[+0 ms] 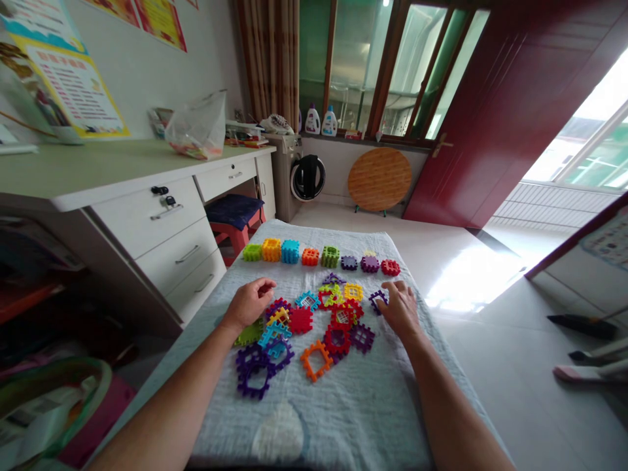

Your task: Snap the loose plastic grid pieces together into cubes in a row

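Note:
My left hand (250, 303) hovers at the left side of a loose pile of plastic interlocking tiles, its fingers loosely bent with nothing seen in them. At the right of the pile, my right hand (403, 306) has its thumb and fingertips on the edge of a small purple square tile (377, 296). Nearest my left hand are a green tile (249, 334), a yellow tile (279, 317) and a light blue tile (275, 333). A red tile (301, 320) lies mid-pile. Toward me are an orange open-frame tile (305, 362) and purple ones (240, 366).
Several assembled cubes stand in a row at the far end, among them a yellow cube (271, 250) and a red cube (390, 267). A light blue cloth (343, 418) covers the table. To the left are a drawer desk (161, 219), a stool (235, 212) and a bin (110, 405).

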Demonstrator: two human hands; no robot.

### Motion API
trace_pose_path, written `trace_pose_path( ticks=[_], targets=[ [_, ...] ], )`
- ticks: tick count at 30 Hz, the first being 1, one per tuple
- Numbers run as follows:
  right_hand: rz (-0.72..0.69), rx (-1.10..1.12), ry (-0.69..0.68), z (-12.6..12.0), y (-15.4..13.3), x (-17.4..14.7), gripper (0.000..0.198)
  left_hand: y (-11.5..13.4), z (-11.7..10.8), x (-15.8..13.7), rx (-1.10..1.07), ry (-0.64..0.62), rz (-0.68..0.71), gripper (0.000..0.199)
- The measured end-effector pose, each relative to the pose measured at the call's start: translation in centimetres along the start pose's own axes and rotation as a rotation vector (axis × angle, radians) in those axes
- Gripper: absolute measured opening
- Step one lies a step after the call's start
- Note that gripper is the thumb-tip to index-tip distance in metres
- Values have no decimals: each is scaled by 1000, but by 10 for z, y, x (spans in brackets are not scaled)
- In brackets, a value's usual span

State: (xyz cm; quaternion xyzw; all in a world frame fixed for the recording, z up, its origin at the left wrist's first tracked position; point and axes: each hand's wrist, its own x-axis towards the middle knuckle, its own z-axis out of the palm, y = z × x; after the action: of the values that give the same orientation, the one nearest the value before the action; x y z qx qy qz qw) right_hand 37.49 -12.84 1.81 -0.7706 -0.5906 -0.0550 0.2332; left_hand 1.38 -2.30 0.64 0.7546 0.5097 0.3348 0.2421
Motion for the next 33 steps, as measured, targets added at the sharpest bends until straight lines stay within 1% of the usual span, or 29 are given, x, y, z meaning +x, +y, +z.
trace_pose_path(
  ticks=[2,3,4,5,7,8,9,10,11,13,15,19,21,23,26,28,31,33],
  targets=[
    [-80,77,0,-5,-10,-3,34,-1,0,0,3,4,1,26],
    [-152,143,-46,-8,-16,-5,35,-1,0,0,3,5,2,26],
    [-236,213,-121,-12,-24,-7,38,-1,0,0,3,7,2,26],
    [-322,275,-221,-15,-31,-11,44,-2,1,0,3,7,2,26],
    [-464,337,-427,-19,-46,-18,69,-1,1,0,-2,6,-2,26],
    [-511,341,-499,-21,-52,-22,81,-1,1,0,-6,6,-5,26],
    [-541,334,-542,-21,-57,-25,91,-1,1,0,-9,6,-7,26],
    [-557,322,-559,-21,-61,-27,96,-1,1,0,-12,6,-9,26],
    [-564,314,-559,-21,-63,-29,97,-1,1,0,-11,7,-9,26],
    [-561,317,-530,-19,-65,-30,90,-1,1,0,-3,11,-4,25],
    [-560,353,-482,-16,-64,-29,75,-1,1,0,4,14,2,25],
    [-537,467,-344,-6,-64,-24,37,1,0,-1,4,8,-5,26],
    [-512,497,-291,-1,-67,-23,24,1,0,-1,6,7,-11,26],
    [-483,501,-246,3,-70,-22,15,1,0,-1,5,7,-12,26],
    [-457,480,-197,1,-76,-24,7,1,0,-1,-1,7,-12,26],
    [-508,464,-241,-5,-80,-27,2,2,0,-1,-2,5,-12,26],
    [-635,409,-378,-16,-85,-33,17,3,0,-1,-12,0,-16,26],
    [-671,344,-424,-20,-87,-36,32,4,-1,-1,-24,1,-17,25]
  ],
)
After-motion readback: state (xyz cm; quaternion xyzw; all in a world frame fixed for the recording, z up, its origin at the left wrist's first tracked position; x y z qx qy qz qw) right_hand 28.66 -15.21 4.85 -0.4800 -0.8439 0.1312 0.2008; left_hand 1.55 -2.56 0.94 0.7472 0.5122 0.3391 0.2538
